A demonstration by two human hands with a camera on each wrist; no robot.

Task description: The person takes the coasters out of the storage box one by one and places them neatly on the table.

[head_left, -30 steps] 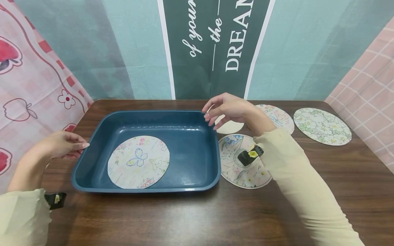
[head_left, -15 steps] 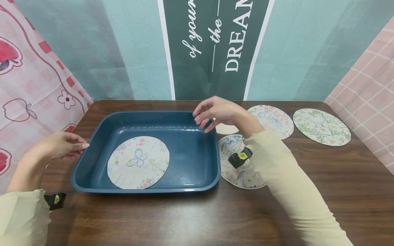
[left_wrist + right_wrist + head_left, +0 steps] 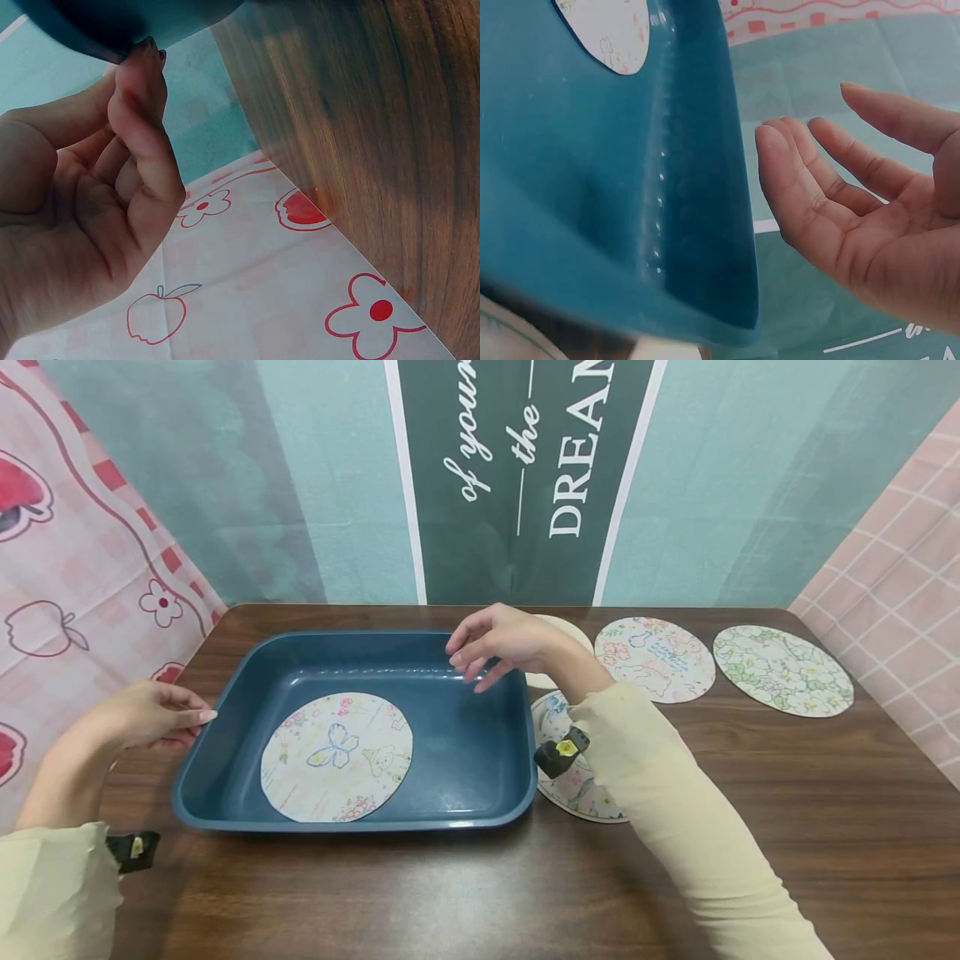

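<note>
One paper disc [image 3: 337, 757] lies in the blue tray [image 3: 480, 777], four wait on the table's far right; left hand [image 3: 146, 717] pinches the rim, right hand [image 3: 495, 642] hovers slack-fingered.

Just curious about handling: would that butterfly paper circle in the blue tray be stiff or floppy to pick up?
Probably floppy and very light: the butterfly paper circle looks thin and lies flat on the blue tray floor. With no raised edge showing, it may be awkward to pinch and could slide on the glossy surface.
</note>
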